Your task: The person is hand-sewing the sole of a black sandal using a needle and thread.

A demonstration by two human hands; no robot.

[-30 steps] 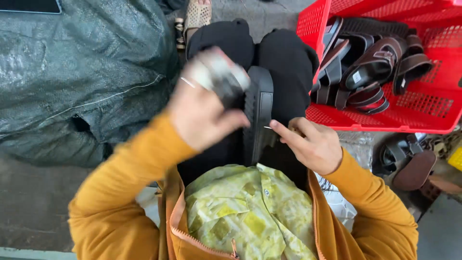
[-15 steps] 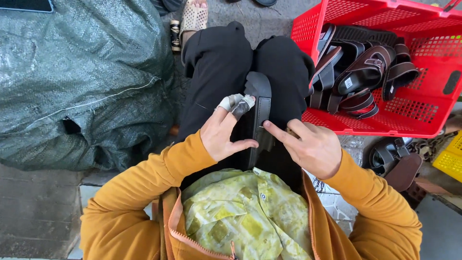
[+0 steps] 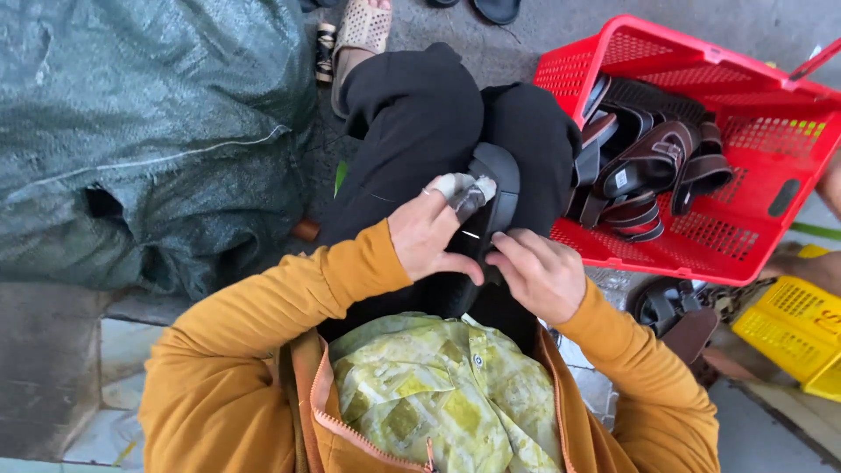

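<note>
A black sandal (image 3: 501,186) lies lengthwise on my lap, between my knees in black trousers. My left hand (image 3: 431,235), with pale tape wound around two fingers, pinches the sandal's left edge; a thin light sliver shows just beside its thumb. My right hand (image 3: 539,273) grips the near end of the sandal from the right, fingers curled over it. The two hands almost touch. My orange jacket sleeves and a green patterned shirt fill the bottom of the view.
A red plastic basket (image 3: 701,60) at the right holds several dark brown sandals (image 3: 650,166). A big green woven sack (image 3: 149,131) lies at the left. A yellow crate (image 3: 797,328) and a dark sandal (image 3: 673,315) sit on the ground at the lower right.
My left hand has come down from a raised position onto the sandal's left edge. My right hand has stayed at the sandal's near end.
</note>
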